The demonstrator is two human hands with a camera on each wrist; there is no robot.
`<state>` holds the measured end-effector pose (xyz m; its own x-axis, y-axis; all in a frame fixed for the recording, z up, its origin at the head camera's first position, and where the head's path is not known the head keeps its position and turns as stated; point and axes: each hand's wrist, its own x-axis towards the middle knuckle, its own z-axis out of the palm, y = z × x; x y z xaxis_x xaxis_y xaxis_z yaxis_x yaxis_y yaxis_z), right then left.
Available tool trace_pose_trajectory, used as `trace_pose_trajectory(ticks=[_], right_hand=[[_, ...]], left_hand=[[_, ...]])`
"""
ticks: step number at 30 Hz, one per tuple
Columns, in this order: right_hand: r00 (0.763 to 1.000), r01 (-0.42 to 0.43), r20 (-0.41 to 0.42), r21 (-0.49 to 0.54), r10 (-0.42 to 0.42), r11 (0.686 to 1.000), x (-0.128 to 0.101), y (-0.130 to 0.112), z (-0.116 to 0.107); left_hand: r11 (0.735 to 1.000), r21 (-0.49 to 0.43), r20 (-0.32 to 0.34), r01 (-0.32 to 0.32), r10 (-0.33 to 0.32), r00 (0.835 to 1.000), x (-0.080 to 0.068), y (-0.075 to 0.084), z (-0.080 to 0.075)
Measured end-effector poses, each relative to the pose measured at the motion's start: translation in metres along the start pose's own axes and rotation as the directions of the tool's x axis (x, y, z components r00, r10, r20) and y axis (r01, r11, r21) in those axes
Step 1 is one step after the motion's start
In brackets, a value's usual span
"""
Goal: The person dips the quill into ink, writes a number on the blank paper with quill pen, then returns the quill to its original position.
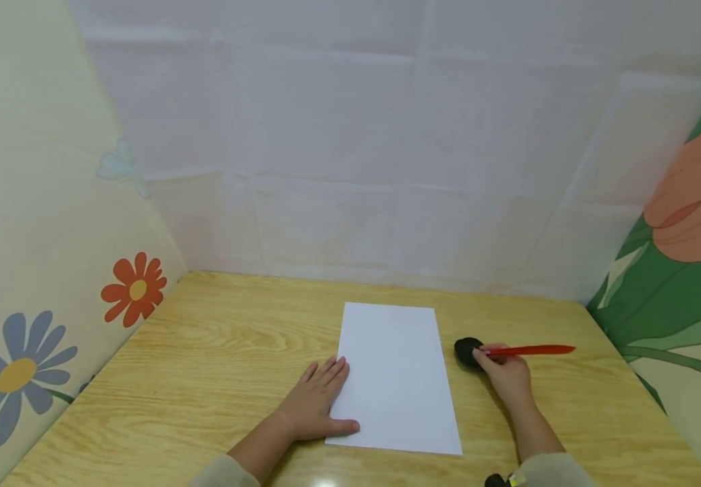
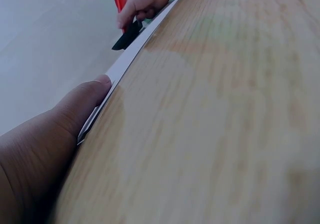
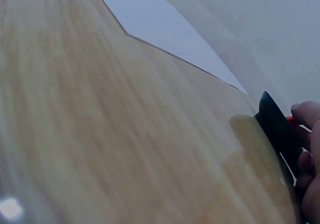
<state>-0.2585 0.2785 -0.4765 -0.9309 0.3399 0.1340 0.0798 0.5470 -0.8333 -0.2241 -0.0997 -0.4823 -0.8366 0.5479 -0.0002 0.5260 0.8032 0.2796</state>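
Risk as we judge it: left hand lies flat on the paper mid-table, right hand pinches the red pen beside a black object, which may get knocked aside.

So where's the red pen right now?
In the head view the red pen is right of the white sheet, pinched in the right hand beside a small black object on the wooden table.
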Motion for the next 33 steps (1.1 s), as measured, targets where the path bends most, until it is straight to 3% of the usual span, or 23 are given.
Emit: trace_pose_trajectory(ticks=[7, 12, 20, 33], right_hand=[[0.998, -0.023, -0.062, 0.111, 0.030, 0.994, -0.002, -0.006, 0.000], [0.995, -0.028, -0.086, 0.239, 0.050, 0.971, -0.005, -0.017, 0.006], [0.993, -0.016, -0.100, 0.342, 0.054, 0.940, -0.010, -0.032, 0.025], [0.995, 0.010, -0.101, 0.317, 0.024, 0.948, -0.019, -0.050, 0.044]], left_hand=[[1.000, -0.014, -0.010, -0.001, 0.001, 1.000, 0.000, -0.001, -0.001], [1.000, -0.015, -0.003, 0.007, -0.007, 1.000, 0.000, 0.000, -0.002], [1.000, -0.011, -0.001, 0.011, -0.011, 1.000, 0.001, 0.000, 0.000], [1.000, -0.001, -0.008, -0.003, 0.003, 1.000, 0.000, 0.003, -0.001]])
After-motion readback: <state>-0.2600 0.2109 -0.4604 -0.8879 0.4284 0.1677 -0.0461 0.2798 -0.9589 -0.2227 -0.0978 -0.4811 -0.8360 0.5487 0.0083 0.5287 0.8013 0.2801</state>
